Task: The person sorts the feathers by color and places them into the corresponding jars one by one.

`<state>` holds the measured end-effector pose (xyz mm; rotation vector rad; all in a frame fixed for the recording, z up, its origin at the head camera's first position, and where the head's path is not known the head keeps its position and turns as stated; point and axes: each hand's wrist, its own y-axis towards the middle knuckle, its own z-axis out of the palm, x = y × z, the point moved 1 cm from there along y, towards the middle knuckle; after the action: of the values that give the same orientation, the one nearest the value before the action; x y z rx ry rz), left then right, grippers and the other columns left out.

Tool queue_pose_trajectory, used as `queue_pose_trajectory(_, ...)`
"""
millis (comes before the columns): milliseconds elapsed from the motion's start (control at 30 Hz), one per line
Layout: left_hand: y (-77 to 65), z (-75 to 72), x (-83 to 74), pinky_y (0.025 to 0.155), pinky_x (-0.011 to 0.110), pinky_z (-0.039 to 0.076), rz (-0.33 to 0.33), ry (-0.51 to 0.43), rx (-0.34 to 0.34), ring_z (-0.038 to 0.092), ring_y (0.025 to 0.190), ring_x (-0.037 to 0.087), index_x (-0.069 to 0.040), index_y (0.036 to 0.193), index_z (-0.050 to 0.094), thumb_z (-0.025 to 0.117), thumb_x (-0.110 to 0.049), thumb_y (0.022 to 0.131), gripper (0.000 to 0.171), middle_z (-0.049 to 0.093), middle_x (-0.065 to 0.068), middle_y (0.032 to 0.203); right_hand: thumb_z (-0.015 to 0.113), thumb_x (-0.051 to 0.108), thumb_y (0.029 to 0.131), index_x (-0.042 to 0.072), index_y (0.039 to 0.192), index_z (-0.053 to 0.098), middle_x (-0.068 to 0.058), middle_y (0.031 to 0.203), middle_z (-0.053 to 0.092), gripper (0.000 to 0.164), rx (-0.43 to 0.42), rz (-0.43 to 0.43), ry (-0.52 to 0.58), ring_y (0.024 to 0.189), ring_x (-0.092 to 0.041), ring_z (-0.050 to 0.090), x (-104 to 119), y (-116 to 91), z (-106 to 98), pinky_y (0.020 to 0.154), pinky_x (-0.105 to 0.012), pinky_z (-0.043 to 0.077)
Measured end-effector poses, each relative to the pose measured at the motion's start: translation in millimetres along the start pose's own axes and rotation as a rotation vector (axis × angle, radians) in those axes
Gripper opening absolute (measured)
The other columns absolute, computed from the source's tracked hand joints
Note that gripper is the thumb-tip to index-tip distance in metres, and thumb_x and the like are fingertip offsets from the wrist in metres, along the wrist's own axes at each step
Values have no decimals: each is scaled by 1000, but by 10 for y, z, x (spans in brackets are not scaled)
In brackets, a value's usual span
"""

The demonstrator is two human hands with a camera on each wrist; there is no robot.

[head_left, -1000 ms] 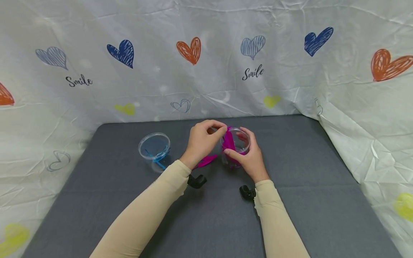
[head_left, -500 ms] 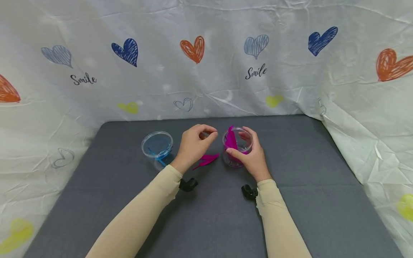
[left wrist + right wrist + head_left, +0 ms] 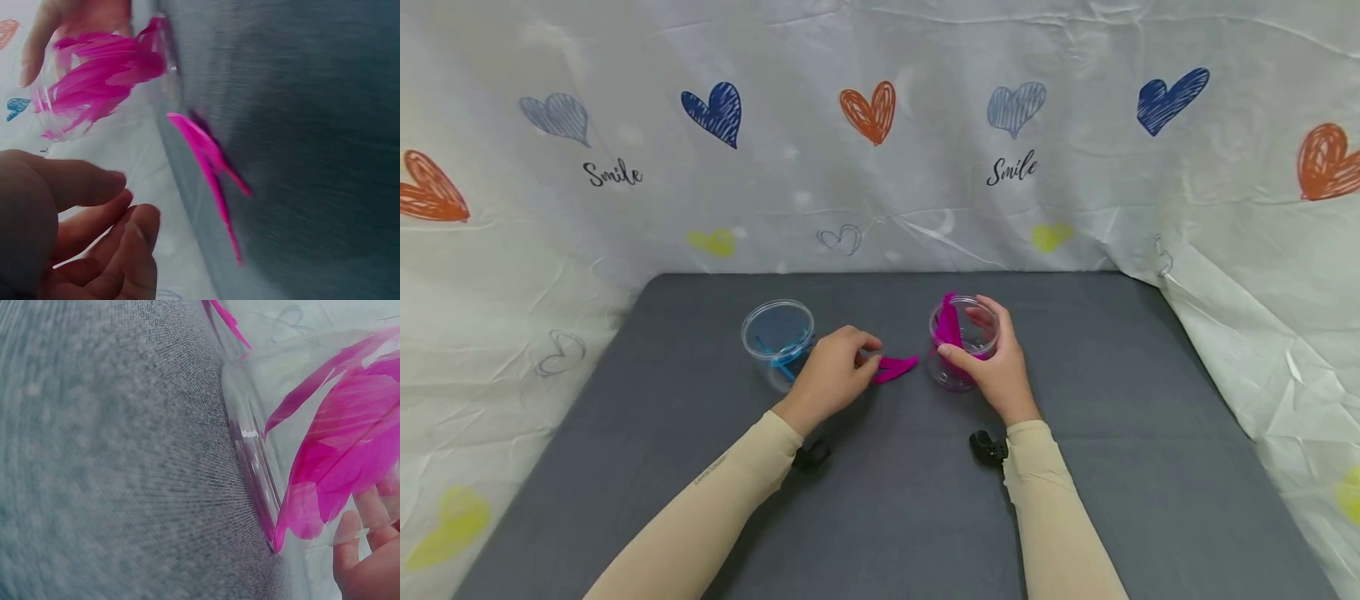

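Observation:
My right hand (image 3: 1000, 379) grips a clear plastic jar (image 3: 952, 382) round its side, thumb at the front. Magenta feathers (image 3: 950, 323) stand inside it, one poking above the rim; the right wrist view shows the feathers (image 3: 350, 444) through the clear wall. Left of this jar, more magenta feathers (image 3: 898, 368) lie on the table. My left hand (image 3: 831, 379) hovers just beside them, fingers loosely bent. In the left wrist view its thumb and fingers are apart with nothing between them, and the loose feathers (image 3: 203, 147) lie clear of the fingertips.
A second clear jar (image 3: 778, 302) stands to the left, behind my left hand, with thin blue pieces (image 3: 786, 363) in it. Grey cloth (image 3: 895, 517) covers the table. A white curtain (image 3: 925, 183) printed with hearts hangs behind and at both sides.
My left hand has drawn away from the right jar's rim, leaving the magenta feather there, and has come down and left to the loose feathers. My right hand keeps holding the jar.

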<state>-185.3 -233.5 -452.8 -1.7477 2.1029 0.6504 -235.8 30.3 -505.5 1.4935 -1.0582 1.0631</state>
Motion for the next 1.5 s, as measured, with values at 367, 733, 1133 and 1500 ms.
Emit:
queue_pose_trajectory(367,-185,49,161,72,29,56,1,100,100,61,78,13,-10,100,81,83,-23,97,14,71,5,101,90,33,89,34,159,43,-4,156,58,84,-14,3,-20,151,-20,50,22,-20,-17,123,-59,45)
queue_pose_trajectory(733,-198,116,262,77,34,59,-27,103,87,65,85,15,-13,91,82,85,-23,95,12,70,3,100,90,34,89,30,160,43,-9,158,56,85,-6,2,-13,152,-22,50,17,-31,20,125,-60,43)
queue_pose_trajectory(1133,-170,178,270,78,36,57,-31,98,84,62,85,16,-17,82,79,82,-20,93,12,67,2,97,90,36,89,32,160,43,-12,159,55,85,-7,-2,-23,152,-20,50,15,-14,24,125,-60,43)
queue_pose_trajectory(1500,-204,161,279,74,31,55,-37,58,117,60,80,12,-21,77,79,83,-18,88,12,66,-2,94,90,35,89,30,161,42,-9,158,56,87,-4,-3,-21,153,-22,49,29,-16,25,125,-61,42)
